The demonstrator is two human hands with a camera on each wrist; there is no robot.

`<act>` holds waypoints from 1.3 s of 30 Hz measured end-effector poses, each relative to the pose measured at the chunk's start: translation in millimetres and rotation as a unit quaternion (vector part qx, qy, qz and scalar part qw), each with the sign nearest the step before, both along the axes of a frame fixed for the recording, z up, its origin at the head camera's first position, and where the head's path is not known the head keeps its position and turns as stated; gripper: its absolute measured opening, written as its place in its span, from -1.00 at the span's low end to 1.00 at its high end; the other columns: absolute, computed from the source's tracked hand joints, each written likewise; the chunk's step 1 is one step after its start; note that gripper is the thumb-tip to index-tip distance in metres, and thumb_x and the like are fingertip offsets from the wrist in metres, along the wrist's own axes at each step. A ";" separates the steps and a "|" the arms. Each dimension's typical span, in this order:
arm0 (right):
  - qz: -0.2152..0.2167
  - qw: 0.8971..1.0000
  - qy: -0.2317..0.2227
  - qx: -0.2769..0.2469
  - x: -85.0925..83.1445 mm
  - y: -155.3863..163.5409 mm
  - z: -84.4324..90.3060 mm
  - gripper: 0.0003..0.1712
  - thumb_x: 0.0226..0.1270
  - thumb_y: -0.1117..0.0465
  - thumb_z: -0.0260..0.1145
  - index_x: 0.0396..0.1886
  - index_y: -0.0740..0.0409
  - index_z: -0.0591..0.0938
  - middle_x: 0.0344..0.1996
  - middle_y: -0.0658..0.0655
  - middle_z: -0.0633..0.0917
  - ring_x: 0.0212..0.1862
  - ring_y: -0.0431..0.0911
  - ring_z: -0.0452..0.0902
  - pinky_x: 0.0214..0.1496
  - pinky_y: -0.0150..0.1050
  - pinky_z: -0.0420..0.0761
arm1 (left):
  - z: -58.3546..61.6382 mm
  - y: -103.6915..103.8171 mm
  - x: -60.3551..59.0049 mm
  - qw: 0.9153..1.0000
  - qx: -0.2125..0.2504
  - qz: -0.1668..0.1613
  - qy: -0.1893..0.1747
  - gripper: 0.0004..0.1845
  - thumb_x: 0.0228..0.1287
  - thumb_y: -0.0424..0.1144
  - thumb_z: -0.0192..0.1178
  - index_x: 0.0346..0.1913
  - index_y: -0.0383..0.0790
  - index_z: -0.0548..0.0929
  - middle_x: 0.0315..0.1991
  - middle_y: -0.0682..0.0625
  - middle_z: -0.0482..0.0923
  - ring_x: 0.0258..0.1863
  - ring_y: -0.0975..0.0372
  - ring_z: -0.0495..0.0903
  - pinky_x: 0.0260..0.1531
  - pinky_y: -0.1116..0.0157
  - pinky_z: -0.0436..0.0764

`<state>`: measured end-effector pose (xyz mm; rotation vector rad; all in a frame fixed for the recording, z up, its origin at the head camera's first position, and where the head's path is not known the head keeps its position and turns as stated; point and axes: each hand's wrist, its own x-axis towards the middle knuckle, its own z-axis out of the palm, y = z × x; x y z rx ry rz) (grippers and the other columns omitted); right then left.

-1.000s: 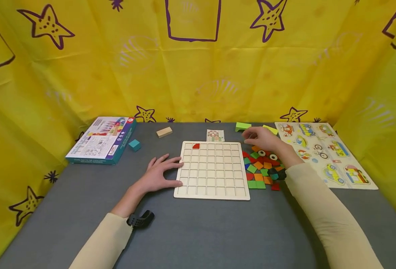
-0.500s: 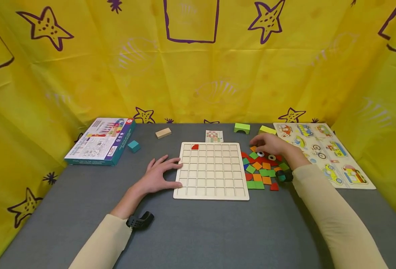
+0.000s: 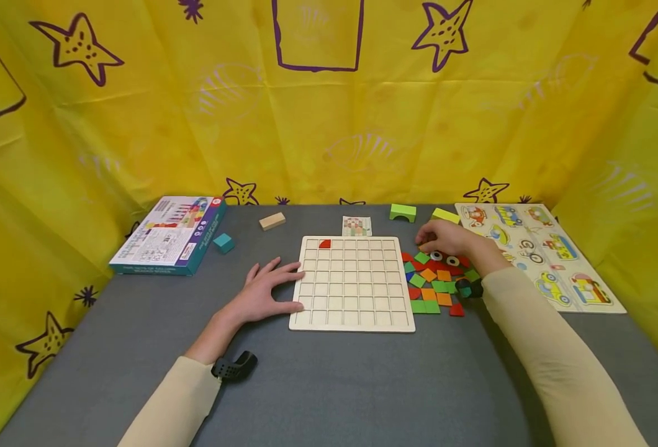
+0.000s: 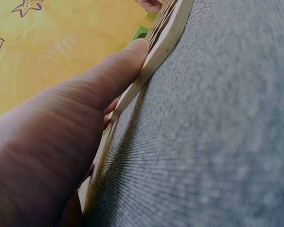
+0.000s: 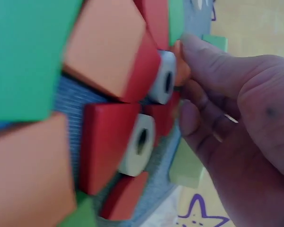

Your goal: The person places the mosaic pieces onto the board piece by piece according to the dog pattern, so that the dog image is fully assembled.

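My left hand (image 3: pixel 266 288) rests at the left edge of a wooden grid board (image 3: pixel 357 284), its fingers spread and thumb touching the rim. In the left wrist view the thumb (image 4: pixel 118 66) lies on the board's edge. A red quarter-round tile (image 3: pixel 325 244) sits in the board's top row. Right of the board, my right hand (image 3: pixel 446 241) reaches down over a heap of coloured tiles (image 3: pixel 428 274). The right wrist view shows its thumb and fingertips pinching an orange tile (image 5: pixel 181 66), partly hidden. White ring-shaped pieces (image 5: pixel 138 144) and red tiles (image 5: pixel 109 146) lie close by.
A small pattern card (image 3: pixel 357 226) lies behind the board. Green (image 3: pixel 403 212) and yellow blocks (image 3: pixel 445 215) stand at the back. A picture puzzle (image 3: pixel 538 254) is on the right. At left are a box (image 3: pixel 167 234), a teal block (image 3: pixel 224 243) and a wooden block (image 3: pixel 272 221).
My right hand has moved right and down from the board's top corner to the far side of the heap, where it grips the orange tile. The left hand has stayed at the board.
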<state>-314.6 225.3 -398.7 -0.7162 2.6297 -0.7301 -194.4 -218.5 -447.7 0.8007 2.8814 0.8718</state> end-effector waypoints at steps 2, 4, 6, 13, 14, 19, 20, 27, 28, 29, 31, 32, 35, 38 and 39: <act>0.003 1.000 -0.008 0.009 0.6 0.1 2.2 -0.78 0.45 0.34 0.31 0.00 0.35 0.67 -0.13 0.20 0.69 -0.12 0.06 0.56 0.07 0.05 0.55 | -0.8 -0.1 0.4 1.000 0.003 -0.001 0.002 -0.23 0.16 0.15 0.45 0.40 -0.07 0.54 0.49 -0.03 0.31 0.53 -0.21 -0.04 0.34 -0.34 -0.30; 0.009 1.000 -0.014 0.015 1.0 0.7 4.6 -0.77 0.44 0.35 0.31 0.03 0.35 0.66 -0.10 0.22 0.68 -0.10 0.08 0.55 0.09 0.07 0.55 | -2.0 -0.4 0.3 1.000 0.003 -0.001 0.004 -0.23 0.16 0.15 0.45 0.40 -0.07 0.54 0.49 -0.03 0.31 0.53 -0.21 -0.03 0.34 -0.34 -0.30; 0.019 1.000 -0.014 0.018 1.0 1.0 6.2 -0.78 0.43 0.38 0.31 0.02 0.35 0.66 -0.11 0.22 0.67 -0.11 0.08 0.54 0.07 0.06 0.55 | -3.0 -0.8 0.0 1.000 0.002 -0.001 0.007 -0.24 0.17 0.15 0.44 0.40 -0.07 0.54 0.49 -0.03 0.30 0.53 -0.21 -0.03 0.34 -0.35 -0.30; 0.015 1.000 -0.010 0.015 -0.4 2.0 6.8 -0.89 0.40 0.39 0.34 -0.13 0.30 0.67 -0.25 0.15 0.66 -0.21 0.05 0.49 -0.02 -0.01 0.54 | -2.1 -0.8 -0.7 1.000 0.003 0.000 0.006 -0.23 0.16 0.14 0.45 0.40 -0.07 0.54 0.49 -0.03 0.31 0.53 -0.21 -0.04 0.34 -0.34 -0.30; 0.010 1.000 -0.009 0.013 -0.5 2.1 6.9 -0.92 0.40 0.38 0.34 -0.16 0.28 0.67 -0.27 0.14 0.65 -0.22 0.04 0.48 -0.04 -0.03 0.52 | -1.9 -0.7 -0.6 1.000 0.001 0.000 0.004 -0.23 0.16 0.14 0.45 0.40 -0.07 0.54 0.49 -0.03 0.31 0.53 -0.21 -0.04 0.34 -0.34 -0.30; -0.009 1.000 -0.003 -0.014 -2.7 1.0 7.7 -0.94 0.46 0.33 0.31 -0.21 0.24 0.67 -0.32 0.10 0.64 -0.24 0.02 0.47 -0.09 -0.10 0.49 | -1.3 -0.4 -0.2 1.000 -0.004 0.000 0.004 -0.24 0.16 0.15 0.45 0.40 -0.08 0.54 0.48 -0.03 0.32 0.53 -0.21 -0.02 0.33 -0.36 -0.28; -0.010 1.000 0.000 -0.022 -2.9 -0.9 8.3 -0.93 0.47 0.33 0.29 -0.18 0.25 0.68 -0.30 0.10 0.65 -0.23 0.02 0.48 -0.09 -0.10 0.50 | -1.3 -0.2 -0.1 1.000 -0.004 -0.001 0.004 -0.24 0.16 0.15 0.45 0.40 -0.07 0.54 0.48 -0.03 0.32 0.53 -0.21 -0.02 0.33 -0.36 -0.28; -0.008 0.996 0.028 -0.082 -6.3 -36.6 10.3 -0.87 0.51 0.33 0.24 -0.10 0.31 0.66 -0.22 0.19 0.66 -0.18 0.09 0.52 -0.02 0.00 0.53 | -1.9 -0.7 -0.2 1.000 0.001 0.003 0.004 -0.24 0.15 0.15 0.46 0.39 -0.07 0.55 0.48 -0.03 0.32 0.53 -0.20 -0.03 0.34 -0.34 -0.29; -0.009 0.996 0.029 -0.090 -7.2 -43.4 10.3 -0.87 0.51 0.33 0.24 -0.11 0.31 0.66 -0.20 0.20 0.66 -0.16 0.09 0.53 0.01 0.01 0.53 | -1.7 -1.0 -0.4 1.000 0.000 0.003 0.004 -0.24 0.15 0.15 0.45 0.39 -0.07 0.55 0.48 -0.03 0.32 0.53 -0.20 -0.02 0.34 -0.34 -0.29; -0.010 0.995 0.029 -0.095 -8.2 -50.4 9.8 -0.88 0.51 0.34 0.25 -0.11 0.30 0.66 -0.20 0.19 0.67 -0.15 0.08 0.53 0.02 0.01 0.53 | -1.6 -1.2 -0.6 1.000 -0.001 0.003 0.004 -0.23 0.15 0.15 0.45 0.39 -0.07 0.55 0.48 -0.03 0.32 0.53 -0.20 -0.02 0.34 -0.34 -0.29; -0.012 0.994 0.025 -0.101 -9.4 -63.8 9.0 -0.88 0.51 0.34 0.24 -0.10 0.30 0.66 -0.19 0.19 0.67 -0.14 0.08 0.52 0.03 0.00 0.53 | -1.3 -1.4 -0.7 1.000 -0.002 0.002 0.005 -0.23 0.16 0.16 0.44 0.39 -0.08 0.55 0.48 -0.04 0.32 0.53 -0.21 -0.02 0.33 -0.35 -0.29; -0.014 0.994 0.021 -0.105 -9.4 -70.2 8.8 -0.88 0.51 0.34 0.24 -0.09 0.29 0.66 -0.19 0.18 0.66 -0.14 0.07 0.52 0.03 -0.01 0.53 | -1.1 -1.4 -0.7 1.000 -0.002 0.002 0.005 -0.23 0.16 0.17 0.44 0.39 -0.08 0.55 0.48 -0.04 0.32 0.53 -0.21 -0.02 0.34 -0.35 -0.29; -0.020 0.993 0.002 -0.118 -8.8 -88.8 7.8 -0.87 0.53 0.34 0.21 -0.06 0.30 0.64 -0.18 0.19 0.64 -0.13 0.08 0.52 0.02 -0.03 0.54 | -0.2 -1.0 -0.2 1.000 -0.003 0.003 0.003 -0.23 0.16 0.17 0.43 0.40 -0.08 0.54 0.49 -0.04 0.31 0.53 -0.21 -0.03 0.34 -0.34 -0.30; -0.020 0.991 -0.007 -0.130 -7.8 -105.9 6.9 -0.86 0.53 0.33 0.21 -0.04 0.30 0.62 -0.17 0.20 0.63 -0.13 0.09 0.53 0.00 -0.06 0.54 | 0.9 -0.4 0.9 1.000 -0.007 0.006 -0.003 -0.23 0.16 0.18 0.43 0.40 -0.08 0.54 0.49 -0.03 0.30 0.53 -0.19 -0.03 0.34 -0.34 -0.30; -0.018 0.991 -0.006 -0.132 -7.5 -111.0 6.4 -0.86 0.53 0.33 0.21 -0.04 0.30 0.62 -0.16 0.20 0.63 -0.13 0.08 0.53 -0.01 -0.06 0.54 | 1.3 -0.4 1.3 1.000 -0.008 0.006 -0.006 -0.22 0.16 0.18 0.43 0.40 -0.08 0.54 0.49 -0.03 0.30 0.54 -0.19 -0.04 0.34 -0.34 -0.30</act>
